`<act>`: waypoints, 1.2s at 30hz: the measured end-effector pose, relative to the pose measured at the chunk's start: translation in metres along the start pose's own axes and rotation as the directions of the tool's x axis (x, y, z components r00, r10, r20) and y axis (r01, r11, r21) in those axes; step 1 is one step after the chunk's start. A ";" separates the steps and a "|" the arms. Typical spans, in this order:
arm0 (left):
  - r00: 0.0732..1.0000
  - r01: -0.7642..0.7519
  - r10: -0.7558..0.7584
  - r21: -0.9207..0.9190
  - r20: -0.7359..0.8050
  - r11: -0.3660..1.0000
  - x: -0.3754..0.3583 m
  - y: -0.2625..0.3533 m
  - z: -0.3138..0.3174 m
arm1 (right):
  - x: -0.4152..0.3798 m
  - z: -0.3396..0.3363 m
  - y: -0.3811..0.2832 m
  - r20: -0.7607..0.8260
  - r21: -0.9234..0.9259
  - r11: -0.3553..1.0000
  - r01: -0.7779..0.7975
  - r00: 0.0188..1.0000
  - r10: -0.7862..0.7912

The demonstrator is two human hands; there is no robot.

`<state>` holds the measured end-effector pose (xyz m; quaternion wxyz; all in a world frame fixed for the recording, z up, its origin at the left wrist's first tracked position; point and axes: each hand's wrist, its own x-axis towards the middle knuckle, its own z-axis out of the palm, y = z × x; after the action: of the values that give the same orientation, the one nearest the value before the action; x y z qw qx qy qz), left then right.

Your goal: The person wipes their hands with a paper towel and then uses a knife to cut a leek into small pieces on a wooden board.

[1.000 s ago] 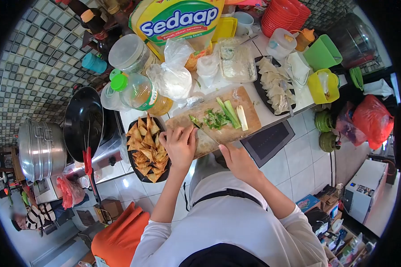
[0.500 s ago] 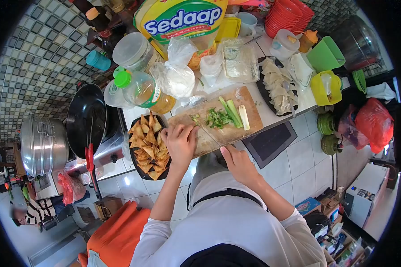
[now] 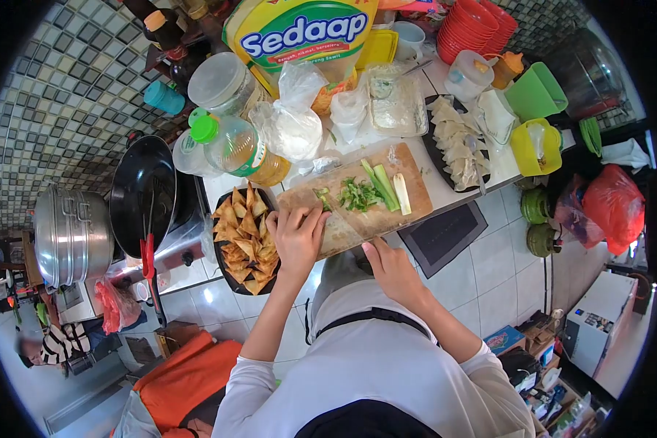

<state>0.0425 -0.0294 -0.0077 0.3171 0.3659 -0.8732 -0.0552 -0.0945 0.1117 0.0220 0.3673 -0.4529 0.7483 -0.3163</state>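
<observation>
A wooden cutting board (image 3: pixel 376 223) bears chopped greens (image 3: pixel 359 194), pale green stalks (image 3: pixel 385 187) and a white stalk piece (image 3: pixel 401 194). My left hand (image 3: pixel 297 237) is at the board's left end, fingers curled and closed at a small green piece (image 3: pixel 324 198). My right hand (image 3: pixel 396 270) is closed at the board's near edge, around a knife whose handle is mostly hidden; its thin blade (image 3: pixel 347 223) points toward my left fingertips. Beside my left hand, a black plate (image 3: pixel 250 290) holds fried folded pastries (image 3: pixel 245 244).
Left are a black wok (image 3: pixel 142 190) and a steel pot (image 3: pixel 73 233). Behind the board stand an oil bottle (image 3: pixel 230 150) and plastic bags (image 3: pixel 292 131). A dark plate (image 3: pixel 434 150) of pale wrappers lies right. A person (image 3: pixel 58 343) is far left.
The blade has tilted and shows less clearly, while both my hands stay nearly in place. At the lower left, the orange cloth has shifted and part of a person's hand now shows below it.
</observation>
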 end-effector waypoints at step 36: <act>0.997 0.064 -0.061 -0.048 0.051 0.997 0.005 0.003 -0.004 | 0.005 -0.004 -0.014 0.043 -0.166 0.985 -0.041 0.998 0.049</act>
<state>0.0400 -0.0299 -0.0012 0.3026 0.3835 -0.8673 -0.0959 -0.0931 0.1025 0.0339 0.3530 -0.4720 0.7731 -0.2343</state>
